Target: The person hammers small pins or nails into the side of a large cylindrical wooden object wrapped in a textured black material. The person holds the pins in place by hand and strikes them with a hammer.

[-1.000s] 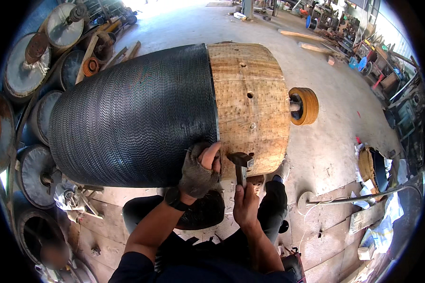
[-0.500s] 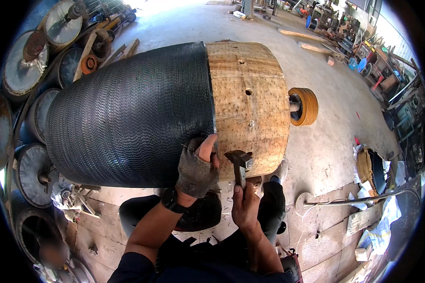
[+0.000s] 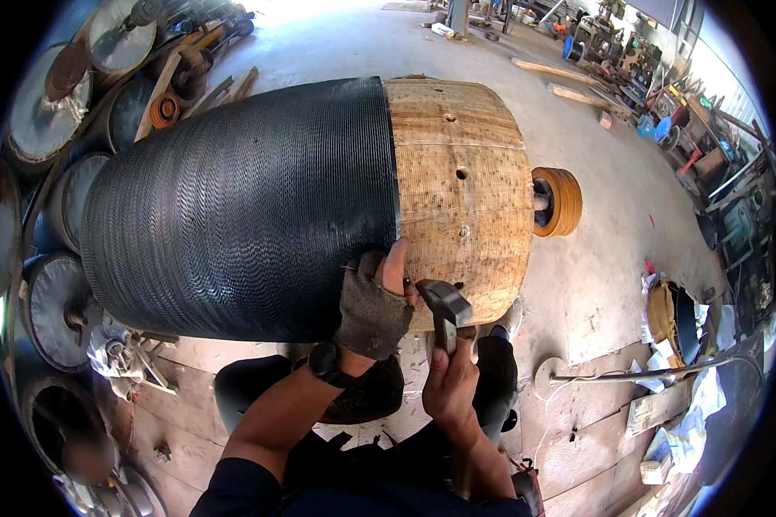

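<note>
In front of me lies a big wooden drum (image 3: 466, 202), its left part wrapped in black, finely ridged strip (image 3: 241, 207). The right end of the drum is bare wood with nail marks and several holes. My left hand (image 3: 376, 306), in a worn grey fingerless glove, is at the near edge of the black wrapping. Its thumb points up and the other fingers curl inward; whatever they pinch is hidden. Just right of it, my right hand (image 3: 451, 383) grips a hammer (image 3: 446, 312) by its handle. The hammer head is raised close to my left fingertips, in front of the bare wood.
A yellow grooved pulley (image 3: 562, 202) sits on the shaft at the drum's right end. Metal-ended rollers (image 3: 56, 302) line the left side. A round-based stand with a long rod (image 3: 612, 376) lies at right, near scraps and a cardboard roll (image 3: 662, 312).
The hammer head has shifted slightly right and down, and its tilt differs. My left hand sits slightly further right. The whole view has moved a little.
</note>
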A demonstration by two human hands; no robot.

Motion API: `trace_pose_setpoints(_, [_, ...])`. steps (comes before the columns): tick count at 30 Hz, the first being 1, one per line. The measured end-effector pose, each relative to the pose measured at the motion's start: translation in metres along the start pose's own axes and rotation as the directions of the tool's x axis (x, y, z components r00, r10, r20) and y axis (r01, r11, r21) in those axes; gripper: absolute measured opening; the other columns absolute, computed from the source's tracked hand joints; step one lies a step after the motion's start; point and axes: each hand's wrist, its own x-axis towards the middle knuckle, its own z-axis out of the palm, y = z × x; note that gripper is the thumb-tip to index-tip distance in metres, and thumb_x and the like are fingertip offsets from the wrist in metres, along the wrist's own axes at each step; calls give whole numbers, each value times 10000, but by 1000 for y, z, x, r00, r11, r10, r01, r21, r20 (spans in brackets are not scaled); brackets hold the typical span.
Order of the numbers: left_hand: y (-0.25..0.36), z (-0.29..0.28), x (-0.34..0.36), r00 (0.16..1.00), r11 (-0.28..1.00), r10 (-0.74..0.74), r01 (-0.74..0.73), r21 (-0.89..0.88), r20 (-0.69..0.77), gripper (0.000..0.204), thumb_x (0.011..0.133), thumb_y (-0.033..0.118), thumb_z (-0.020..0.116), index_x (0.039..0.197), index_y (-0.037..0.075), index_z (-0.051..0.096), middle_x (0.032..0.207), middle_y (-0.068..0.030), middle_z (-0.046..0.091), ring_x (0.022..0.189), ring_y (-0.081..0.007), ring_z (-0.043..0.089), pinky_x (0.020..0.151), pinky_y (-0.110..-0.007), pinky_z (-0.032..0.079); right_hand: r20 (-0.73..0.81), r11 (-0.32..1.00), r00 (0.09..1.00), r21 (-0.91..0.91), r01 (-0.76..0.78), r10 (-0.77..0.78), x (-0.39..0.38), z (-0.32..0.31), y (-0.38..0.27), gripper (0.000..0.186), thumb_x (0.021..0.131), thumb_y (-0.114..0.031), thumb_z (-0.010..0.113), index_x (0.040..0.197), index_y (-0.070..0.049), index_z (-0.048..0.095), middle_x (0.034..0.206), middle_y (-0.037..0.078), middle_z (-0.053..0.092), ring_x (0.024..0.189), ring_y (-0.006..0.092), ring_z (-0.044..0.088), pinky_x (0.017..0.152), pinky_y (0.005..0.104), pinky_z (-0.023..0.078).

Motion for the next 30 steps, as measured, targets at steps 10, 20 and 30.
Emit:
trace_pose_setpoints(10, [13,-51,-73,980,991,130,-134,16,148,469,780,131,738,1197,-28,594,989,-151,612,859,-321,619,758,-447,520,-50,992,995,81,92,-88,-10,15,29,242,988,-155,536,1130,40,522,708,245,596,624,489,603,532,494,477])
trace_pose_setpoints(20, [-5,-32,-178,799,994,54,-101,44,599,307,838,207,705,1066,7,653,1088,-168,609,989,-337,616,821,-466,541,-176,958,984,276,79,-30,-9,33,29,217,997,-164,473,909,33,494,655,126,528,532,208,501,511,373,446])
trace_pose_setpoints(30, [11,-45,-152,707,907,117,-362,214,698,261,895,178,627,1123,59,670,1221,-129,626,1207,-315,556,1016,-556,477,-15,977,999,-204,-53,51,2,41,28,310,1030,-266,503,1035,45,503,702,223,590,575,355,594,522,423,454])
